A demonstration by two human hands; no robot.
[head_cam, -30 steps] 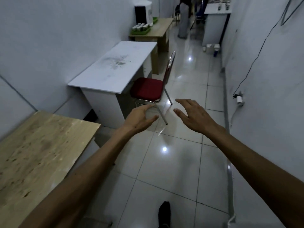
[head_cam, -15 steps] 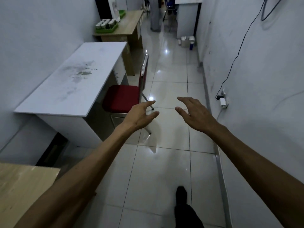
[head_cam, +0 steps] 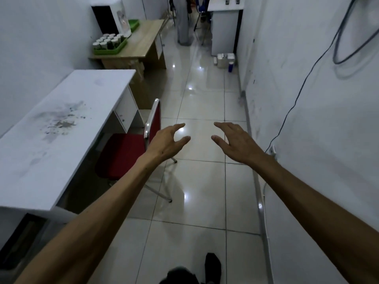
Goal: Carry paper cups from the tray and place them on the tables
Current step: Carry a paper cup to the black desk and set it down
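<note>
Several white paper cups [head_cam: 107,41] stand in a green tray [head_cam: 106,50] on a wooden table [head_cam: 141,41] far ahead on the left. Both my arms reach out in front of me over the tiled floor. My left hand [head_cam: 167,143] is open with fingers spread, holding nothing. My right hand [head_cam: 235,143] is open too, palm down, empty. Both hands are well short of the tray. A white table [head_cam: 61,128] with a stained top stands nearer on the left.
A red chair [head_cam: 131,148] with a chrome frame sits at the white table, its back toward the aisle. A water dispenser [head_cam: 113,16] stands behind the tray. A person [head_cam: 183,21] stands far down the corridor beside a white counter [head_cam: 224,23]. A cable [head_cam: 303,83] runs down the right wall.
The view has advanced down the corridor: the near wooden table dropped out of sight, the white table and the tray with cups are closer. Both hands stay open and outstretched.
</note>
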